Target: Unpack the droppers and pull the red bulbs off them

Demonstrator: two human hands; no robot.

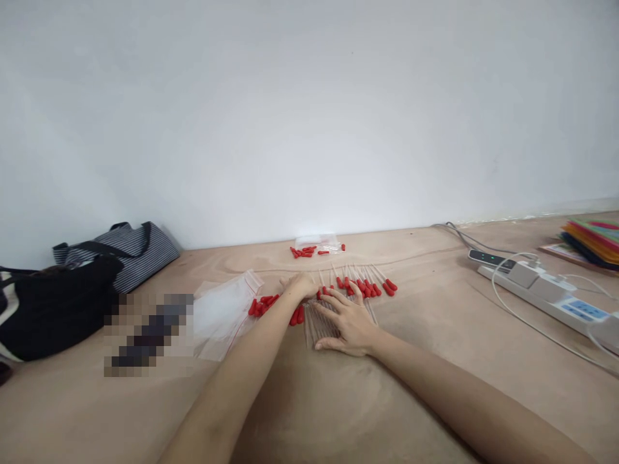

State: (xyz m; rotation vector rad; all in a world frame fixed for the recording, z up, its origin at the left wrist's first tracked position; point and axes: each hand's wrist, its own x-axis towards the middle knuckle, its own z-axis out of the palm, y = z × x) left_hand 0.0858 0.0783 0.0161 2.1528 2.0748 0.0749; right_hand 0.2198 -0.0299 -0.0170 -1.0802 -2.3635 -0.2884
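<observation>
My right hand [347,320] lies flat with fingers spread on a bunch of clear glass tubes [316,325] on the wooden table. My left hand [300,284] is curled, fingers closed, just beyond, among loose red rubber caps [264,304]; what it pinches is hidden. A row of droppers with red bulbs fitted [367,282] lies fanned out just past my right hand. A further small heap of red caps [304,251] sits near the wall beside a clear wrapper.
Clear zip bags [222,312] lie left of my hands. A striped bag [130,248] and a black bag [53,306] stand at the far left. A power strip with cables [541,287] and coloured folders [592,240] are on the right. A white wall backs the table.
</observation>
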